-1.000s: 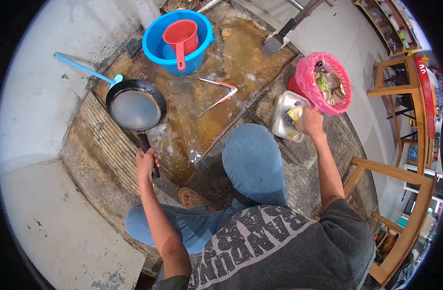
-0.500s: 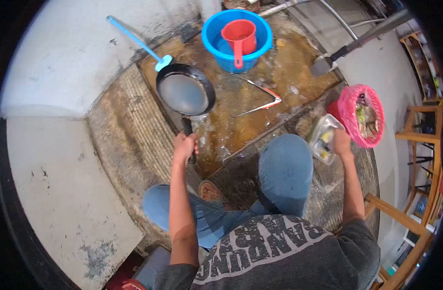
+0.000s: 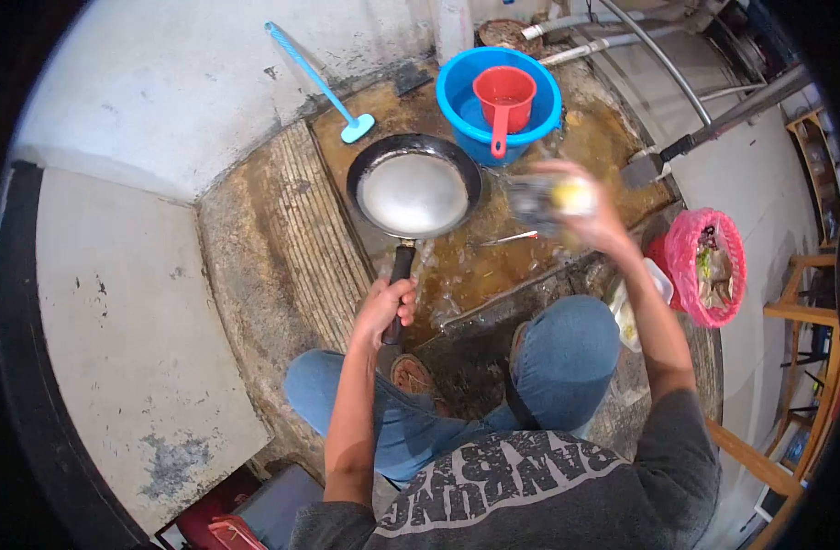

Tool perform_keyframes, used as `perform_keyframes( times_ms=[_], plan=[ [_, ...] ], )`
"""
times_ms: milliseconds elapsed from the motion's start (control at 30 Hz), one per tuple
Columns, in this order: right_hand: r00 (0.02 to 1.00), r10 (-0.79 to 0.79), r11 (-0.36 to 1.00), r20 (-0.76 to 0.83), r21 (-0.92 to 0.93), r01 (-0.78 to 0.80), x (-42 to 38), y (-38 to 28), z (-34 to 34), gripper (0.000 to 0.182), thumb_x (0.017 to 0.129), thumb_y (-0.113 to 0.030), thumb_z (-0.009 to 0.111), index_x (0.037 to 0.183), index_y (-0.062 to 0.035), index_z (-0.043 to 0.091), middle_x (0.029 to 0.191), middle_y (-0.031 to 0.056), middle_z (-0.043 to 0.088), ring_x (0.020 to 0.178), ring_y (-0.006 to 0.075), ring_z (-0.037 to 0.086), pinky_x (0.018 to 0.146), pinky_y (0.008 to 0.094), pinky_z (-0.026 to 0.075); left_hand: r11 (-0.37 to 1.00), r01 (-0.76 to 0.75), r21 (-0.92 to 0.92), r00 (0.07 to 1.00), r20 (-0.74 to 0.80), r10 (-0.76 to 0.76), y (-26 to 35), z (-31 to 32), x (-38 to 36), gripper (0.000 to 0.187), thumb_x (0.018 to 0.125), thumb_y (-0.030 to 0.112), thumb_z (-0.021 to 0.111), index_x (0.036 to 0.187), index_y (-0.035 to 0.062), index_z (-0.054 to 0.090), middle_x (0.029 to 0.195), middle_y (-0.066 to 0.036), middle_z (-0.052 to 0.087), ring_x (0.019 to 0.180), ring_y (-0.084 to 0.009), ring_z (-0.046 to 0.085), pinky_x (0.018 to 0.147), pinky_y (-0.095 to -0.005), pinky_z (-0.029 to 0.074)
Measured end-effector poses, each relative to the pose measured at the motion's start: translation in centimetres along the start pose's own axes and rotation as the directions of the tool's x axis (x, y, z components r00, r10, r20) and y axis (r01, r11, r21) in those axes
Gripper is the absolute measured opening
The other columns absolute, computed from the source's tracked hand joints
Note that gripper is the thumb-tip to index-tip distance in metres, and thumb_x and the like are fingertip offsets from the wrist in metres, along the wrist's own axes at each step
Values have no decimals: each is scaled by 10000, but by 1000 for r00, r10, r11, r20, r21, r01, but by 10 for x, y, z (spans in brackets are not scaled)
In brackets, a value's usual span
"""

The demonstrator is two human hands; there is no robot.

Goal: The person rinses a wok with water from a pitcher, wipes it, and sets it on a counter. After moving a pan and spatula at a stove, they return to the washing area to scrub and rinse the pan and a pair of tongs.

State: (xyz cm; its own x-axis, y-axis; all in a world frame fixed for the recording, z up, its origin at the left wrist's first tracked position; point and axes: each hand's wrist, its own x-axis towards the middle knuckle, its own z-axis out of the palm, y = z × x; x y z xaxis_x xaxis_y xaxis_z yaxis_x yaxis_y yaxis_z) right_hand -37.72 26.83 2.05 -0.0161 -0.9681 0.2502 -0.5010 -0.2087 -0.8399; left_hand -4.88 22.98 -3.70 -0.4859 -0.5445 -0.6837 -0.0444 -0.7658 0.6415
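My left hand (image 3: 385, 310) is closed around the black handle of a frying pan (image 3: 414, 194), which is held over the wet floor with its pale inner face up. To the right of the pan, my right hand (image 3: 600, 220) is smeared by motion. Its fingers grip a grey and yellow scrubbing sponge (image 3: 569, 195), too blurred for detail. Beneath that hand lie orange-and-metal tongs (image 3: 512, 238), partly hidden. A clear plastic container (image 3: 628, 325) sits beside my right knee, partly behind my forearm.
A blue basin (image 3: 452, 124) with a red dipper (image 3: 504, 96) in it stands beyond the pan. By the wall leans a light-blue long-handled brush (image 3: 317, 82). At right is a bin with a pink liner (image 3: 681, 275), near a wooden frame (image 3: 801, 313).
My right hand has come out of the clear container with the sponge and swung up and left toward the pan. The left hand still holds the pan. The view has shifted.
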Motion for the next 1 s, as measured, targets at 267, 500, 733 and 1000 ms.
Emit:
perform_keyframes(
  times_ms=[267, 500, 733, 1000],
  plan=[
    [898, -5, 833, 441, -495, 247, 90, 71, 165, 493, 665, -287, 658, 1120, -147, 530, 1338, 168, 326, 1275, 362, 227, 1014, 509, 202, 996, -59, 63, 998, -4, 59, -10, 9, -9, 127, 810, 115, 520, 791, 71, 403, 558, 26, 397, 397, -65, 365, 355, -235, 321],
    [702, -187, 855, 687, -238, 461, 67, 70, 163, 598, 674, -216, 570, 1252, -150, 432, 1313, 206, 341, 1267, 337, 266, 1032, 505, 159, 992, -54, 118, 998, 41, 49, -16, -5, -5, 97, 806, 67, 488, 848, 50, 402, 557, 19, 373, 394, -65, 358, 349, -230, 316],
    [797, -333, 750, 504, -371, 548, 139, 82, 206, 655, 634, -183, 673, 1221, -51, 413, 1198, 178, 445, 1118, 351, 407, 936, 450, 334, 989, 17, 147, 995, 96, -32, -20, -3, -9, 104, 793, 58, 489, 846, 57, 399, 546, 27, 374, 395, -72, 365, 353, -238, 323],
    [831, 419, 659, 367, -752, 0, 97, 121, 167, 445, 677, -290, 676, 1039, -64, 549, 1105, 147, 506, 1024, 309, 510, 886, 440, 384, 990, -18, 141, 997, 76, 7, -34, -20, -2, 90, 797, 44, 461, 860, 53, 398, 554, 23, 366, 407, -69, 357, 367, -234, 310]
  ],
)
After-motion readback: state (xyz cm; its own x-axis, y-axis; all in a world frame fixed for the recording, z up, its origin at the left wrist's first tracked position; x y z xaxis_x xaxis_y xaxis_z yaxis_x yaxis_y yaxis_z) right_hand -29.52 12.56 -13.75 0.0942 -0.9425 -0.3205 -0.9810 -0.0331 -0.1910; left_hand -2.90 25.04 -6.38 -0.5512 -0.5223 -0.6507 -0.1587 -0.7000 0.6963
